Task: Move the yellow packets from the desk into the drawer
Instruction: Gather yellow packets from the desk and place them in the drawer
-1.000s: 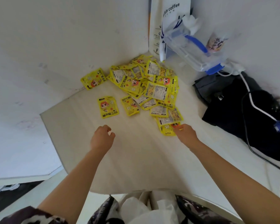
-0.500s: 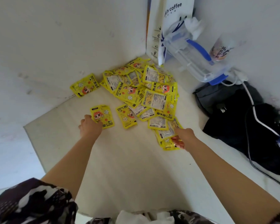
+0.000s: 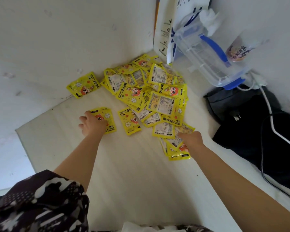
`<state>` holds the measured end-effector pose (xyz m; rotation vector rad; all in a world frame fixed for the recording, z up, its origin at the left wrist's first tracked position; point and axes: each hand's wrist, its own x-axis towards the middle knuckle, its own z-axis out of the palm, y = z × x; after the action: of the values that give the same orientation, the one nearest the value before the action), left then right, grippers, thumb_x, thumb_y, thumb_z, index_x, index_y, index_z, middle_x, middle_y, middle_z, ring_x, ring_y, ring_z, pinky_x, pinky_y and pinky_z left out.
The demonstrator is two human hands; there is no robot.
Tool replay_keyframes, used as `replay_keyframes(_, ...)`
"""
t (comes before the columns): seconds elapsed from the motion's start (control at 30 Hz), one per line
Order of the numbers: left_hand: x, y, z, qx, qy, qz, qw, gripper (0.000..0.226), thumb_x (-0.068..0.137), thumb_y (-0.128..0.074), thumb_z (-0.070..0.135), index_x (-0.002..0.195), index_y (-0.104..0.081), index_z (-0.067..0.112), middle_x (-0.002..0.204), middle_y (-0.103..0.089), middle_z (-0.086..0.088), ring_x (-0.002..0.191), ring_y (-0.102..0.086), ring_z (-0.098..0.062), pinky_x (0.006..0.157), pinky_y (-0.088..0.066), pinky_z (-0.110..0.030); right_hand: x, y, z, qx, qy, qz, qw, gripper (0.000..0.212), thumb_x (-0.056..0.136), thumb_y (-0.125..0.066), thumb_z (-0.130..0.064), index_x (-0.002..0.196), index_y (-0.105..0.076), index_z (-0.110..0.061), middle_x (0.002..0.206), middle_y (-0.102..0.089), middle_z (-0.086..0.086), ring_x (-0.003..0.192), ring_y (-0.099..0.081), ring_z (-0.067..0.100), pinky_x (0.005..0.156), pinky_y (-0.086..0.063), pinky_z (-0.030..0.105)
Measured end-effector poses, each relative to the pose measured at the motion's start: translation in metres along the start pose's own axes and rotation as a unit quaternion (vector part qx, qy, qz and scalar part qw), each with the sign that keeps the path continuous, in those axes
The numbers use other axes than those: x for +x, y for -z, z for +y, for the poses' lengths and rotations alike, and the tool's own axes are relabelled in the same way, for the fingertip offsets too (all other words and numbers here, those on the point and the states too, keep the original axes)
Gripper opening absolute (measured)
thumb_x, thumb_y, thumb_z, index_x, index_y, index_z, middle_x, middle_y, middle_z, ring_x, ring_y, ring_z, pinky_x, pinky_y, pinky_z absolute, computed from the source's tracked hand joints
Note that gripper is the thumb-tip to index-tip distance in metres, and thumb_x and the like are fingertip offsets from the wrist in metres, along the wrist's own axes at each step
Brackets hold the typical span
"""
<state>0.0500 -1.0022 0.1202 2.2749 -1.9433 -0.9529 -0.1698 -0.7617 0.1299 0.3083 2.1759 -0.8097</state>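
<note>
At the far left a dark patterned sleeve (image 3: 38, 201) fills the lower corner, and the bare forearm runs up from it across the pale desk (image 3: 124, 181). The left hand (image 3: 93, 123) lies palm down on a single yellow packet (image 3: 107, 120); its fingers (image 3: 84, 118) are spread and fairly straight, pressing flat on the packet's near-left part rather than curling round it. Beyond those fingertips, against the white wall, another lone packet (image 3: 83, 87) lies by itself, well apart from the hand. Just to the right of the left fingers a third separate packet (image 3: 129, 121) lies flat on the desk, close but not touched. Past it the main heap of yellow packets (image 3: 151, 91) spreads back into the corner, overlapping one another, some face up with a cartoon figure, some showing printed backs. The right hand (image 3: 190, 139) reaches into the near edge of this heap, fingers bent down onto a few packets (image 3: 174, 148) at the bottom of the pile; whether they pinch one or only rest on them cannot be told. Beyond the right fingers stands a clear plastic container with blue clips (image 3: 208, 59) before a white paper bag (image 3: 166, 30). To their right lie a black bag (image 3: 258, 139) and a white cable (image 3: 271, 119). No drawer shows.
</note>
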Motion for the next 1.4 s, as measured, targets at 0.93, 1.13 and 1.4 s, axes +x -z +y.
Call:
replay_keyframes(0.93,-0.056,-0.017,0.043,-0.385,0.054,-0.157,0.908,0.032,0.075,-0.074,0.000,0.104,-0.065,0.011,0.094,-0.070,-0.011,0.080,-0.069,-0.028,0.077,-0.058,-0.045,-0.013,0.030,0.033,-0.067,0.064,-0.060,0.994,0.009,0.082,-0.067,-0.012,0.080,-0.065,-0.020,0.095,-0.070,0.012,0.092,-0.066,0.031,0.083,-0.052,0.039)
replay_keyframes(1.13,-0.061,-0.040,0.044,-0.303,0.078,-0.127,0.941,0.017,0.072,-0.071,0.014,0.084,-0.060,0.019,0.097,-0.067,-0.010,0.077,-0.066,-0.027,0.076,-0.059,-0.048,-0.012,0.016,0.022,-0.144,0.093,-0.028,0.985,0.032,0.077,-0.066,-0.027,0.106,-0.063,-0.013,0.105,-0.065,0.010,0.089,-0.063,0.027,0.051,-0.042,0.024)
replay_keyframes(1.4,-0.057,-0.042,0.049,-0.272,0.087,-0.107,0.952,0.028,0.075,-0.070,0.017,0.101,-0.061,0.014,0.120,-0.056,-0.012,0.082,-0.067,-0.028,0.073,-0.058,-0.041,-0.014,0.010,0.016,-0.172,0.097,-0.014,0.980,0.046,0.077,-0.073,-0.029,0.113,-0.052,-0.010,0.109,-0.061,0.007,0.101,-0.060,0.029,0.085,-0.053,0.044)
